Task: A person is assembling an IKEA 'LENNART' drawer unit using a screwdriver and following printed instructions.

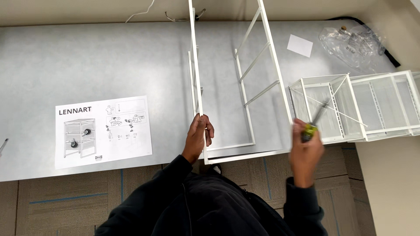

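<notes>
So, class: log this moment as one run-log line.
left hand: grips white frame post | right hand: holds screwdriver | instruction sheet on grey table | wire baskets right

We see a white metal frame [245, 83] standing upright on the grey table, near its front edge. It is made of thin square tubes, with long side rails and several slanted cross bars between them. We also see a screwdriver [314, 122] with a yellow-green handle and a dark thin shaft, tilted up and to the right, just beside the frame.
</notes>
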